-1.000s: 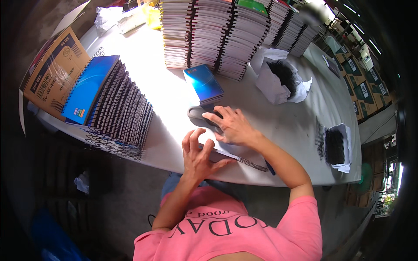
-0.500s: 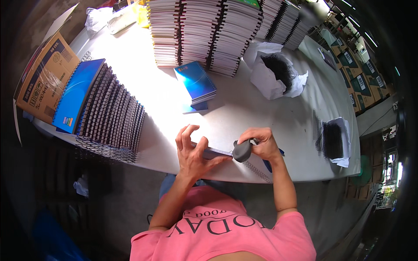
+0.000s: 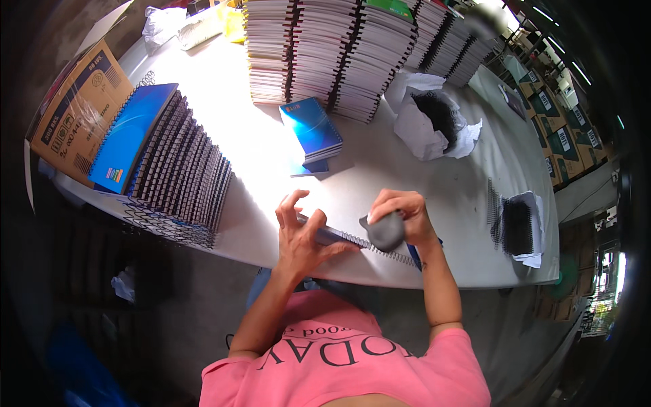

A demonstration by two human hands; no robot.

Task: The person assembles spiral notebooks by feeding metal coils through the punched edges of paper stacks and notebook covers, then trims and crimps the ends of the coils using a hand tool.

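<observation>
Head view: a dark gray tool [image 3: 388, 235] is gripped in the curled right hand [image 3: 407, 210], right at the wire coil [image 3: 400, 258]; the notebook [image 3: 328, 237] is held by the half-spread left hand [image 3: 297, 243] near the white table's [image 3: 468, 217] front edge, room offered rightward to paper-wrapped black coils [image 3: 521, 227].

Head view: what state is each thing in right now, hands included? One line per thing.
Held notebook: closed, in the left hand
Left hand: thumb and fingers around the notebook
Wire coil: partly along the notebook's edge, rest sticking out
Dark grey tool: held at the coil, contact unclear
Right hand: closed on the tool
Small blue notebooks: closed, piled askew
Left notebook stack: closed, coil-bound
Paper wrapper: open, dark contents showing
</observation>
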